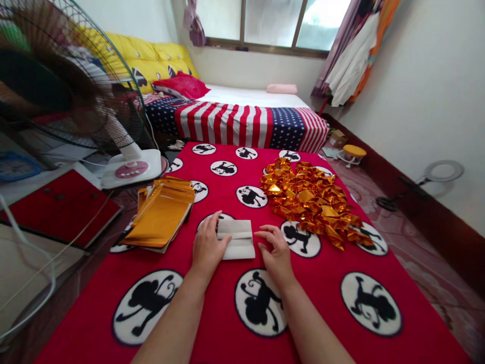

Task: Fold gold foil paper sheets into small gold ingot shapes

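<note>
A folded sheet of paper, pale side up with creases running across it, lies on the red cloth in front of me. My left hand rests over its left edge, thumb on the paper and fingers stretched out. Just off the right edge is my right hand, its fingers apart and curved, with nothing between them. To the left lies a stack of gold foil paper sheets. On the right, folded gold foil pieces sit heaped together.
The red cloth with black monkey figures covers the table. An electric fan stands at the left beside a red panel. Beyond the table is a bed. A small yellow stool and a ring light are at the right.
</note>
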{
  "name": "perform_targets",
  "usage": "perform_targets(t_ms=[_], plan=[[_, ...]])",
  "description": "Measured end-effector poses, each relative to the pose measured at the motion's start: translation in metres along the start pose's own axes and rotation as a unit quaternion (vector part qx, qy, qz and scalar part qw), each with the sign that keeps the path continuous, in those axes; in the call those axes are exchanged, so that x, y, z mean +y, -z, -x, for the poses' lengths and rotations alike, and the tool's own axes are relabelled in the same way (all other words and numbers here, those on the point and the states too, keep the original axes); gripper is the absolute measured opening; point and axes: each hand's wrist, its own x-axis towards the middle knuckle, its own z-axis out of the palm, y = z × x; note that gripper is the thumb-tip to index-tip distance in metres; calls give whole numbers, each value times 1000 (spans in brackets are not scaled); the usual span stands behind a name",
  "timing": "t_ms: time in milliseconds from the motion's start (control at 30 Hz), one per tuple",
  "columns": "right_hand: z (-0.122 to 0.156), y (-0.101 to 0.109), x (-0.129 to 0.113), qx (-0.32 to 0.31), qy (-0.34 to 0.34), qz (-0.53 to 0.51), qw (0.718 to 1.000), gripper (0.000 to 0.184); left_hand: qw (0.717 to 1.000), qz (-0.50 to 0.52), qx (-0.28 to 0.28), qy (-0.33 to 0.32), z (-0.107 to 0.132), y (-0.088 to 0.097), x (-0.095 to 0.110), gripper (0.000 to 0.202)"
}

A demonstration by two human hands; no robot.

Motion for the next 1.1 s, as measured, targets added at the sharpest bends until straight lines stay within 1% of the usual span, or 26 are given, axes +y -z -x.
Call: perform_targets(t_ms=[67,100,133,167,200,233,300,400,500,600,667,767,833,1100], plan=[[0,0,0,-18,12,15,1000,39,999,-26,40,-18,-1,3,2,66],[-1,0,-1,-25,19,21,999,40,998,-38,49,-28,-1,3,2,60],[-1,0,-2,-32,29,27,999,40,997,-44,45,-46,-2,3,2,49],[-1,-1,-2,-41,40,32,998,41,996,-40,26,-72,-2,2,1,35],[-1,-1,-3,-52,53,37,997,41,994,-23,-4,-103,-2,0,-1,21],[-2,-1,-4,-65,66,42,995,40,990,6,-41,-136,-3,-2,-3,12],[-2,-1,-5,-93,80,50,991,40,976,73,-104,-179,-5,-5,-8,20],[-1,0,-6,-120,72,59,988,45,962,136,-145,-187,-7,-2,-16,34],[-1,2,-6,-128,55,64,988,51,947,166,-200,-190,-8,11,-22,47],[-2,3,-6,-133,44,64,988,47,936,178,-249,-174,-8,25,-26,55],[-3,1,-5,-128,37,58,989,39,934,185,-259,-163,-8,31,-27,57],[-6,-3,-3,-108,22,42,993,23,936,195,-251,-152,-8,34,-25,52],[-8,-5,-3,-93,10,34,995,17,937,197,-249,-148,-7,35,-23,49],[-8,-13,-9,-49,-5,58,997,19,933,193,-260,-156,-5,41,-17,55]])
